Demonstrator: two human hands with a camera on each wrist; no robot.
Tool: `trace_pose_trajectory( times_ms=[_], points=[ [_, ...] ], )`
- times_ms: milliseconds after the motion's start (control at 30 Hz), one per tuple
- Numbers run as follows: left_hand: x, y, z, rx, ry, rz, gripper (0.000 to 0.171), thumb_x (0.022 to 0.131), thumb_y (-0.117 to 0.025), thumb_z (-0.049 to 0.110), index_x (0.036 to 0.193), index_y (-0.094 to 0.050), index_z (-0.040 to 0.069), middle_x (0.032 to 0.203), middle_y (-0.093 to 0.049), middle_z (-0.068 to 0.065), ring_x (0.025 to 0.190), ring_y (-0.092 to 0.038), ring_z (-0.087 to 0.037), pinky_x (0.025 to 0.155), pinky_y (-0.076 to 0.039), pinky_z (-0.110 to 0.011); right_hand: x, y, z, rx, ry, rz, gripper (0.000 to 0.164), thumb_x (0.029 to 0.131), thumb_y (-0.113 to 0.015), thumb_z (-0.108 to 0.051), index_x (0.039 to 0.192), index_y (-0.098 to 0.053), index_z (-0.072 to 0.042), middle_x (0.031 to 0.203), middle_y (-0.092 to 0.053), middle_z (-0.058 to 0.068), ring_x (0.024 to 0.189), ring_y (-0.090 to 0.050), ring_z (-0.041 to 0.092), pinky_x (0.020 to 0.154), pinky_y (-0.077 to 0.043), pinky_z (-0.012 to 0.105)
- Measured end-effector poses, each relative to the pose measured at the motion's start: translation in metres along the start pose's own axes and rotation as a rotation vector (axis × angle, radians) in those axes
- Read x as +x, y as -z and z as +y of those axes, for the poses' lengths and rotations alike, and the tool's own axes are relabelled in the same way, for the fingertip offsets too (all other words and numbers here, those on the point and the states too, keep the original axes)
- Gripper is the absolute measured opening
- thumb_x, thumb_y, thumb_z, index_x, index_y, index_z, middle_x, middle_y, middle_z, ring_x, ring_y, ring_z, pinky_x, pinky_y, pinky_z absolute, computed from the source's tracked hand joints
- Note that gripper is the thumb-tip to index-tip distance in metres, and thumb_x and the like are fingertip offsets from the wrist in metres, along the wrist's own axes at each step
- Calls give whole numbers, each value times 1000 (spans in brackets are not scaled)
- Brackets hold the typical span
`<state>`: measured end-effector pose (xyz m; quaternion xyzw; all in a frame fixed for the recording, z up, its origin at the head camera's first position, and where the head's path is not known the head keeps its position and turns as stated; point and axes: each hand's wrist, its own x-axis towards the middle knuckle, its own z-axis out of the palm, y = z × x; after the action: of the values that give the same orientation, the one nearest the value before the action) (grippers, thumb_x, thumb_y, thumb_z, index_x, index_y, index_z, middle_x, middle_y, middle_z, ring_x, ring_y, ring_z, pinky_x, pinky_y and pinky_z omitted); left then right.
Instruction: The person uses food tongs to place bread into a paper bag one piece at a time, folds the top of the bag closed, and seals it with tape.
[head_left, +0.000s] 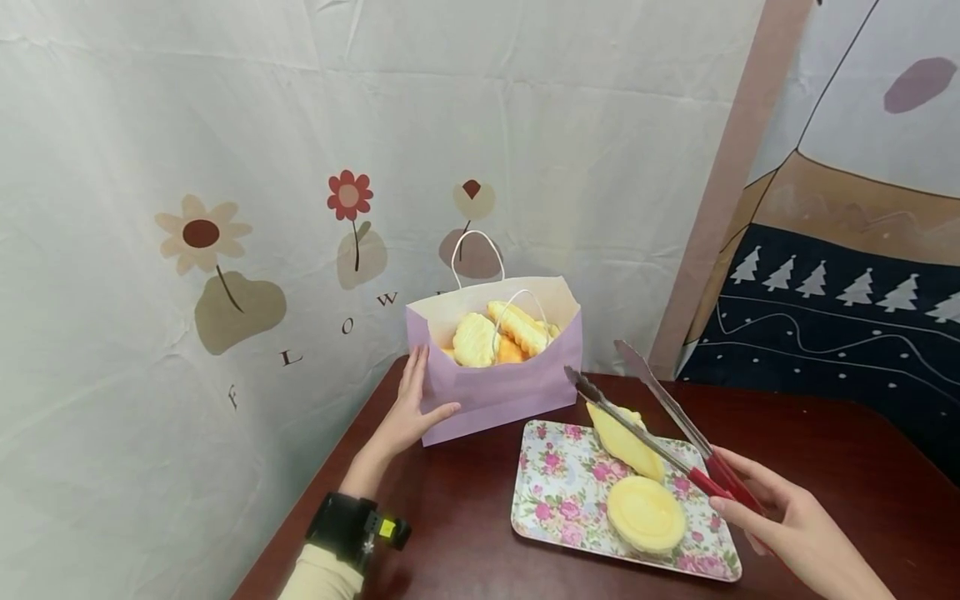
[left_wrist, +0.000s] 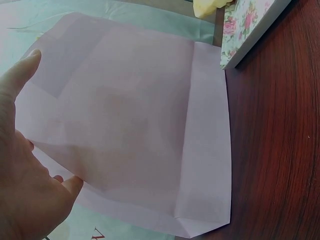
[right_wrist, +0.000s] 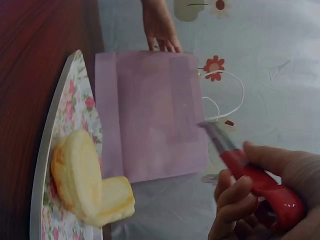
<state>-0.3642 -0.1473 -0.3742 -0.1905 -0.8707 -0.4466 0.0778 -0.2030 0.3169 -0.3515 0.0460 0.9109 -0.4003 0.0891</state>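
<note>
A lilac paper bag with white cord handles stands upright against the wall cloth. Several breads show in its mouth, among them a pale round bun and a ridged long bread. My left hand rests on the bag's left side, thumb spread over the front. In my right hand I grip red-handled metal tongs; their arms are spread with nothing between the tips. Below them, a flowered tray bears a yellow round bread and a yellow pointed bread, which the tongs partly cover.
The dark wooden table carries the bag and tray, which stand close together. Behind them hangs a pale cloth printed with flowers and letters. At the right is a dark cloth with white trees.
</note>
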Motion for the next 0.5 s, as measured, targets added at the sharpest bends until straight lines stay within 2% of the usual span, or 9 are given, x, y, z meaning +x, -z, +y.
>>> trace_pose_trajectory(
  times_ms=[100,200,367,433,500],
  points=[
    [0,0,0,3,0,3,108,88,-71,45,162,4,23,169,12,-8,155,8,-38,116,-13,-72,0,-2,4,-103,7,12,83,98,-57,-50,158,-20,-6,147,-35,41,101,-58,26,72,-60,34],
    [0,0,0,6,5,3,108,87,-71,45,162,4,23,169,11,-8,155,8,-39,116,-13,-72,1,-3,9,-164,8,16,85,95,-61,-52,156,-25,-6,140,-43,40,102,-58,30,74,-61,38],
    [1,-1,-1,8,3,1,108,87,-71,45,162,4,22,169,11,-8,155,7,-39,116,-13,-72,4,-3,16,-221,-9,-9,85,93,-62,-52,154,-29,-4,117,-61,21,94,-54,21,68,-56,32],
    [1,-1,-1,8,-1,0,108,88,-71,44,162,4,22,169,11,-8,155,7,-39,116,-13,-72,5,-4,19,-245,-8,-19,84,94,-61,-53,153,-29,-2,116,-62,19,93,-55,20,69,-56,35],
    [1,-1,-2,8,-4,0,108,88,-71,44,162,4,22,169,11,-8,155,7,-39,116,-13,-72,7,-5,22,-270,3,-30,84,94,-59,-54,153,-30,-2,119,-61,24,96,-57,22,73,-57,42]
  ],
)
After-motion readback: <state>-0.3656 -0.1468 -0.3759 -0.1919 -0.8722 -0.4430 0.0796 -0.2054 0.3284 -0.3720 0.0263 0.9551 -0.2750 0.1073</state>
